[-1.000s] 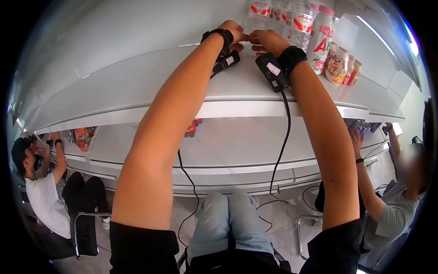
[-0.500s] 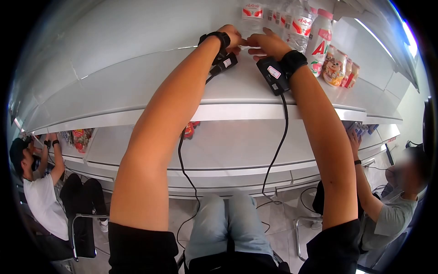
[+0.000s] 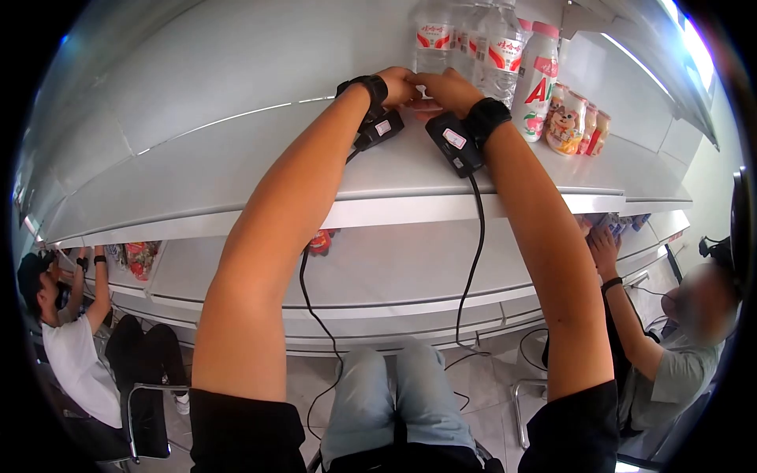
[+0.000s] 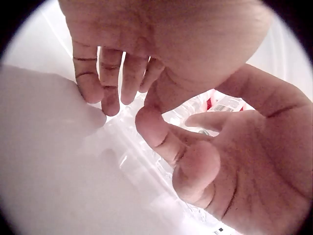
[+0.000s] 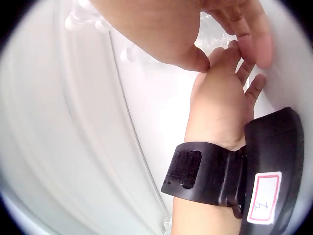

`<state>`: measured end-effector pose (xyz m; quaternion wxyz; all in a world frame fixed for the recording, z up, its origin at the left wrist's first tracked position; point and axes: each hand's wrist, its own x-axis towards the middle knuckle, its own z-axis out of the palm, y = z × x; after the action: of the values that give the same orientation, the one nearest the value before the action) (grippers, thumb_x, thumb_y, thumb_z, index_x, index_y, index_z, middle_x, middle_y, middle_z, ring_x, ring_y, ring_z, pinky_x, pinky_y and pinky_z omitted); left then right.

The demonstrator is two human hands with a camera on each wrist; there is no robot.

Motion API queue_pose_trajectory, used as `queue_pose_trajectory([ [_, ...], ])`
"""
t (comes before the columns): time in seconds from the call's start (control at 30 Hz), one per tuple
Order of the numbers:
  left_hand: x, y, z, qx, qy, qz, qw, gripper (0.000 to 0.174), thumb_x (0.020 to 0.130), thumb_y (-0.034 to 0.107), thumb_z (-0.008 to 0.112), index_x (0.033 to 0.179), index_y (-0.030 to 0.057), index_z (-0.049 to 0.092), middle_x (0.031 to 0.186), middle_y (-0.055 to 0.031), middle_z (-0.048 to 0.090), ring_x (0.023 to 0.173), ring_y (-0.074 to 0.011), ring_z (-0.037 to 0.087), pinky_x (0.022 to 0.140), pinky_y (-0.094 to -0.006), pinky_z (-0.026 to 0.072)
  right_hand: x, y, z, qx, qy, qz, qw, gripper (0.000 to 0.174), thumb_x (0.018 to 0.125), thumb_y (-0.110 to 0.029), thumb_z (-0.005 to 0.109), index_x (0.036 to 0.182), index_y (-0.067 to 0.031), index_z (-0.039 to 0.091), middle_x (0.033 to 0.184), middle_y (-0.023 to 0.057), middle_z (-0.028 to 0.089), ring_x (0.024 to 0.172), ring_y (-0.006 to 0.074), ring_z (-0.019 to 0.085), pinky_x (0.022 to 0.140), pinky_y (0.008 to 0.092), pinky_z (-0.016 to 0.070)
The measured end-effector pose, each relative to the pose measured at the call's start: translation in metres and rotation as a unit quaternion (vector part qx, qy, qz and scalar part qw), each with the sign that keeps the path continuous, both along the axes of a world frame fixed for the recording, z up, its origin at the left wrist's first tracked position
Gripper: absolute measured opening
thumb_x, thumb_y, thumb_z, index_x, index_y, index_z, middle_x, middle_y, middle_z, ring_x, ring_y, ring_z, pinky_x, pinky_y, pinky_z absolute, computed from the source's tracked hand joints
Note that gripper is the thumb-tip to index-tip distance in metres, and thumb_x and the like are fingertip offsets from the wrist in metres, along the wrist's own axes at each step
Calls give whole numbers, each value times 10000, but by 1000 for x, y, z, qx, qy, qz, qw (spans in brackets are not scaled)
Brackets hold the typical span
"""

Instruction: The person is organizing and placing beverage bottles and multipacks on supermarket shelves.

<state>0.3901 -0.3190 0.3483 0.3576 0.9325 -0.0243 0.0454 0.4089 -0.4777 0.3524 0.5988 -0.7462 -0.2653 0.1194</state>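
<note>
1. The nearest water bottle is clear plastic with a red-and-white label. It stands upright at the back of the top shelf, at the left end of a row of drinks.
2. The left hand and the right hand are together at the foot of this bottle, their fingertips touching one another.
3. In the left wrist view both hands have loosely bent fingers, with crinkled clear plastic and a bit of red label showing just behind them. Whether either hand actually grips the bottle cannot be told.
4. In the right wrist view the two thumbs meet tip to tip above the white shelf.
5. Counted along the row:
   - at least three clear water bottles, the other two just to the right of the first
   - one tall white bottle with a pink cap
   - three small cartoon-printed bottles
6. There are two black wrist cameras, one strapped on each forearm, each trailing a cable.
7. Two other people sit at lower shelves, one on each side.
</note>
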Motion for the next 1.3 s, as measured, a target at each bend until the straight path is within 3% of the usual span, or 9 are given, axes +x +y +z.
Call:
queue_pose_trajectory([
  [0.3, -12, -13, -2, -74, -47, -3, 996, 406, 854, 162, 606, 1250, 96, 547, 1056, -91, 636, 884, -188, 598, 629, -333, 481, -2, -4, 2, 7, -21, 58, 998, 482, 901, -247, 606, 1145, 124, 419, 1088, 183, 525, 895, 251, 655, 660, 363, 619],
  [0.4, -8, -9, 1, -37, 6, -2, 999, 444, 901, 276, 574, 1322, 166, 488, 1234, -25, 593, 1117, -165, 552, 796, -357, 500, 16, 6, -2, -17, 3, 70, 997, 457, 903, -272, 599, 1138, 95, 461, 1113, 167, 513, 901, 246, 645, 668, 364, 616],
  [0.5, -6, -9, 7, 19, 24, -20, 999, 463, 901, 272, 572, 1343, 180, 469, 1225, -29, 597, 1091, -175, 559, 776, -367, 510, 0, -1, -4, 10, -8, 80, 997, 584, 866, -434, 581, 1141, 79, 531, 1049, 123, 611, 820, 192, 638, 549, 266, 516],
  [0.67, -12, -14, 13, 18, -208, 104, 972, 452, 890, 199, 581, 1301, 42, 478, 1186, -117, 605, 985, -196, 598, 710, -320, 511, -35, -12, 18, 67, 4, 99, 993, 520, 900, -427, 556, 1199, -2, 523, 1128, 101, 573, 1006, 214, 589, 718, 369, 554],
  [0.8, -120, -39, 48, -146, -282, 27, 948, 435, 870, 184, 612, 1271, 57, 503, 1175, -88, 601, 896, -158, 601, 678, -286, 492, -49, -17, 32, 159, 26, 191, 968, 415, 939, -364, 512, 1228, -65, 519, 1137, 77, 580, 1013, 213, 594, 815, 366, 520],
  [0.93, -276, -57, 46, -241, -303, -81, 918, 310, 927, 162, 542, 1215, 46, 530, 1134, -79, 612, 810, -119, 593, 580, -227, 441, -142, -41, 44, 201, -96, 259, 940, 369, 942, -321, 503, 1200, -67, 573, 1113, 56, 621, 950, 149, 602, 767, 277, 478],
  [1.1, -413, -24, -35, -234, -180, -5, 955, 238, 953, 159, 510, 1099, -5, 601, 921, -92, 663, 634, -121, 613, 491, -211, 414, -234, -42, -12, 143, -87, 344, 924, 327, 935, -300, 536, 1151, -66, 612, 993, 46, 664, 831, 91, 587, 703, 226, 441],
  [1.23, -437, 34, -131, -300, -112, 103, 942, 236, 953, 169, 516, 1075, -2, 625, 889, -76, 660, 655, -123, 619, 527, -214, 433, -268, 6, -93, 122, -23, 401, 908, 271, 945, -239, 541, 1152, -79, 610, 1019, 21, 661, 855, 77, 576, 690, 217, 439],
  [1.3, -430, 71, -179, -358, -131, 185, 906, 253, 944, 185, 533, 1125, 24, 606, 924, -70, 656, 714, -123, 621, 586, -226, 452, -276, 50, -142, 148, 44, 395, 906, 267, 947, -223, 532, 1166, -86, 602, 1037, 13, 658, 867, 79, 574, 691, 221, 441],
])
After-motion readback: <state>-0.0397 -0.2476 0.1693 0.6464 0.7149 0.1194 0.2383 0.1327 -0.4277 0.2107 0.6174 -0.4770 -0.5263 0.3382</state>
